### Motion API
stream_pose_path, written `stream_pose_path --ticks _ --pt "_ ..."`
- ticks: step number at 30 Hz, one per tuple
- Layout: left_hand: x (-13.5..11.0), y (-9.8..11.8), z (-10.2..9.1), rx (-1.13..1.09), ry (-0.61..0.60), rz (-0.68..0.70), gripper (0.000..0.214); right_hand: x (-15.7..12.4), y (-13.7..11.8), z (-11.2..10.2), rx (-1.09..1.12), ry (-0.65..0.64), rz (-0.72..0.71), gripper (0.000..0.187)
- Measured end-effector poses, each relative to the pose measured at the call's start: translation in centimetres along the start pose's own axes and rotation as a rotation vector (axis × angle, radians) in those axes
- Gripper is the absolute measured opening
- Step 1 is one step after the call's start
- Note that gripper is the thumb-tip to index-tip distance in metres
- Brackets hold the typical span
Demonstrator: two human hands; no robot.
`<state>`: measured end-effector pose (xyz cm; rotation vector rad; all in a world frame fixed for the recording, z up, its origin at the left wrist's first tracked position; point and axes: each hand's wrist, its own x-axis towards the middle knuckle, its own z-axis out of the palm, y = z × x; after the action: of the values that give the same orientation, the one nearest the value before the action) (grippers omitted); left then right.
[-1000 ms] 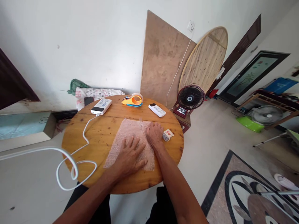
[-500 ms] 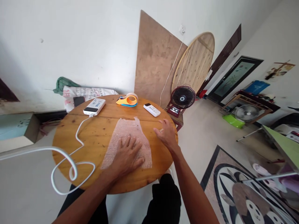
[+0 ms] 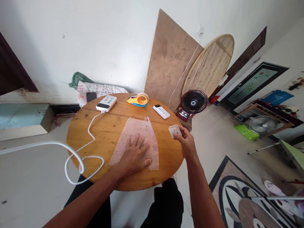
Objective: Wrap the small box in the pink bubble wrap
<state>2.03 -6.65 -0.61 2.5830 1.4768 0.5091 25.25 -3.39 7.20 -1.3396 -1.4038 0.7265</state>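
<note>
Two hands: left hand (image 3: 136,155) splayed, fingers loose; right hand (image 3: 188,144) pinching.
Bubble wrap (image 3: 138,129): under left palm, probably pressed to stay flat.
Small box (image 3: 174,130): table's (image 3: 80,133) three o'clock, edge-held, likely for control.

White sack (image 3: 108,89): "201" legible; small box (image 3: 174,130): print unreadable

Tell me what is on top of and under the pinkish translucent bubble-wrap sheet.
The bare left hand lies spread on the bubble-wrap sheet. Beneath is the round brown wooden table; what the hand covers cannot be seen.
</note>
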Motion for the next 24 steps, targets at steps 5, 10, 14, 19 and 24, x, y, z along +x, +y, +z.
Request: stream_pose_path --ticks 5,10,14,19,24 --pt "0.0 0.0 -0.2 -0.045 -0.008 0.000 0.063 -2.2 -3.6 6.9 0.306 -0.489 0.090 0.051" --pt "0.1 0.0 -0.3 -0.053 -0.022 0.006 0.066 -1.2 -0.5 11.7 0.386 -0.493 0.230 0.038" --pt "0.2 -0.1 -0.1 -0.049 -0.006 0.013 0.069 -0.2 2.8 10.1 0.475 -0.348 0.278 0.034" --pt "0.2 -1.1 -0.5 -0.105 0.128 -0.069 0.043 -0.4 4.0 9.0 0.499 -0.351 0.210 0.041" --pt "0.2 -3.8 -0.7 -0.137 0.255 -0.322 0.028 -0.8 4.0 9.3 0.415 -0.419 0.134 0.050"
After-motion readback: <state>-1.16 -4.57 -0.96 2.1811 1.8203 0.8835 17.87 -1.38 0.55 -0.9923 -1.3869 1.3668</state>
